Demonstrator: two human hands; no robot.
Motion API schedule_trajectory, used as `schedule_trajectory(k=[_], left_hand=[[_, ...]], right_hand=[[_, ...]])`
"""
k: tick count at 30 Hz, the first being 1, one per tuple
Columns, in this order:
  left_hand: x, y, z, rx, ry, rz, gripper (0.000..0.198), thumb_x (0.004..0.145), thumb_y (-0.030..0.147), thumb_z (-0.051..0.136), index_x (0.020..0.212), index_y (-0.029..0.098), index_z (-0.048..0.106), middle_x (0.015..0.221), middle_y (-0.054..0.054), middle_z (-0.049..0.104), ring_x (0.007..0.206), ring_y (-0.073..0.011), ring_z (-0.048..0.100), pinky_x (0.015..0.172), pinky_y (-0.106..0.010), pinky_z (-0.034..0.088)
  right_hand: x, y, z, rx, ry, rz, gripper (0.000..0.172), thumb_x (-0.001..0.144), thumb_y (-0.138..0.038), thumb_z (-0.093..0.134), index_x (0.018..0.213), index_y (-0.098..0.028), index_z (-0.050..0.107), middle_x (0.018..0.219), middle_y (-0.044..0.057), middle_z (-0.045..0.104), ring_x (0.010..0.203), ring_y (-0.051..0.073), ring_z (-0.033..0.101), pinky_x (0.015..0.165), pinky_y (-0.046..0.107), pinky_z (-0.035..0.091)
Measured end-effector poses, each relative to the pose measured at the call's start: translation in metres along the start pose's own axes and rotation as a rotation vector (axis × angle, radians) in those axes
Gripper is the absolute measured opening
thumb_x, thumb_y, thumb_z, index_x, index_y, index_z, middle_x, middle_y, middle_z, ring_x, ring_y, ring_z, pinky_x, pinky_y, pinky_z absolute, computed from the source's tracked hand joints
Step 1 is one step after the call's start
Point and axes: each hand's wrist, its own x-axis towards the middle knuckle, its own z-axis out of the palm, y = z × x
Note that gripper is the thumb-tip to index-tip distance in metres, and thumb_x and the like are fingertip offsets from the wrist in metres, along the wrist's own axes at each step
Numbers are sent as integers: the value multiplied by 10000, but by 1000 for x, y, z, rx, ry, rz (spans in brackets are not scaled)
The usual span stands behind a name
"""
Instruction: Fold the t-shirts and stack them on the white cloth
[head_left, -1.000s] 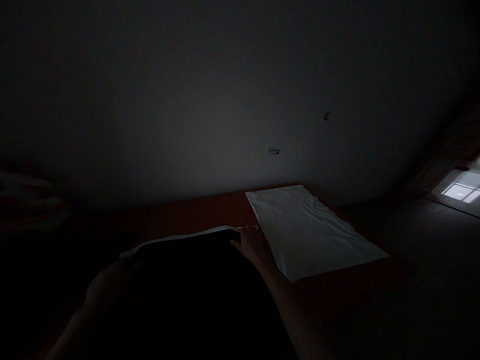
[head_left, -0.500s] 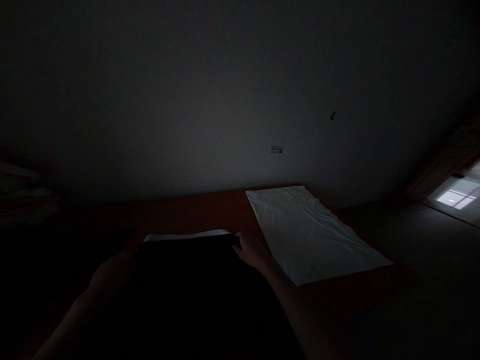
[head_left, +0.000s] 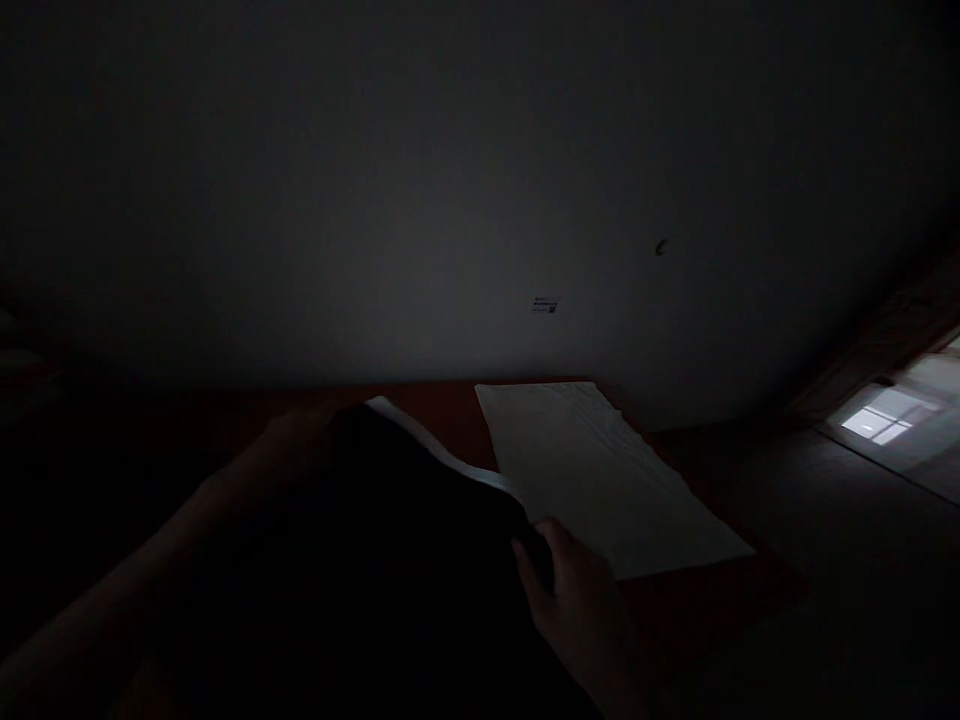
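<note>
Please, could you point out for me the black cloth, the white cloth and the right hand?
Black cloth [head_left: 409, 550], head view: its dark central part.
White cloth [head_left: 592, 480], head view: middle of its upper surface.
Right hand [head_left: 576, 580], head view: middle of the hand.

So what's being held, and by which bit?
A dark cloth: the right hand grips its far edge's right end; the left hand seems to hold the left end, though it's dark.

The left fingers [head_left: 316, 418] — dim, blurred — are barely distinguishable.
</note>
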Motion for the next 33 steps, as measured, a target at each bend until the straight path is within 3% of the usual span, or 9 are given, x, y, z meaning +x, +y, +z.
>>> schedule_trajectory(k=[5, 8, 10, 12, 15, 18, 23, 27, 33], left_hand=[[104, 144, -37, -88, 9, 259, 398, 961, 150, 508, 1352, 90, 548, 1307, -180, 680, 1186, -264, 662, 1002, -394, 500], [138, 218, -34, -286, 148, 504, 667, 923, 124, 544, 1535, 36, 293, 1625, -240, 340, 1507, -283, 347, 1193, -403, 352], [140, 246, -22, -362, 146, 675, 736, 909, 113, 553, 1554, 1, 218, 1670, -266, 204, 1558, -305, 217, 1238, -417, 283], [127, 252, -2, -349, 87, 847, 681, 922, 132, 551, 1540, 29, 284, 1667, -247, 230, 1549, -313, 246, 1239, -425, 284], [94, 229, 40, -249, -34, 1004, 484, 946, 214, 569, 1422, 158, 502, 1625, -159, 379, 1455, -312, 434, 1186, -458, 371], [50, 179, 90, -213, -132, 924, 329, 974, 301, 558, 1278, 196, 626, 1540, -143, 505, 1342, -324, 560, 1103, -488, 463], [-33, 81, 147, -339, -69, 755, 326, 1036, 305, 439, 1306, 226, 604, 1399, -108, 628, 1245, -248, 626, 1059, -434, 515], [-83, 24, 145, -406, 14, 648, 314, 1026, 265, 454, 1298, 246, 610, 1346, -100, 656, 1226, -239, 620, 1065, -436, 508], [-122, -36, 123, -461, 39, 511, 280, 1014, 236, 452, 1221, 249, 641, 1227, -89, 696, 1106, -209, 662, 985, -371, 547]], right_hand=[[42, 41, -54, -338, -10, 308, 265, 949, -385, 499, 986, -196, 682, 809, 103, 746, 775, 261, 744, 684, 329, 517], [70, 94, -74, -541, -52, 528, 346, 939, -418, 503, 971, -160, 731, 913, 171, 759, 859, 299, 749, 710, 363, 532], [74, 132, -78, -629, -61, 611, 393, 933, -438, 502, 1023, -143, 745, 929, 190, 758, 894, 313, 748, 733, 385, 546], [67, 161, -73, -660, -78, 631, 418, 923, -438, 514, 1095, -126, 733, 944, 198, 755, 910, 322, 745, 746, 405, 553], [48, 177, -49, -644, -125, 583, 457, 953, -451, 480, 1138, -102, 711, 1005, 212, 741, 961, 333, 732, 803, 432, 551], [36, 167, -11, -567, -107, 442, 509, 976, -469, 451, 1240, -92, 667, 1173, 231, 698, 1088, 336, 692, 895, 438, 533], [17, 159, 50, -444, 1, 152, 584, 1001, -523, 347, 1441, -189, 538, 1514, 171, 515, 1402, 324, 477, 1098, 530, 418], [-6, 187, 70, -521, -83, -59, 469, 971, -357, 375, 1372, -316, 616, 1567, 71, 491, 1513, 354, 301, 1152, 678, 273], [-20, 237, 65, -504, -78, -254, 485, 880, -276, 371, 1223, -312, 713, 1472, 66, 594, 1487, 386, 340, 1117, 728, 280]])
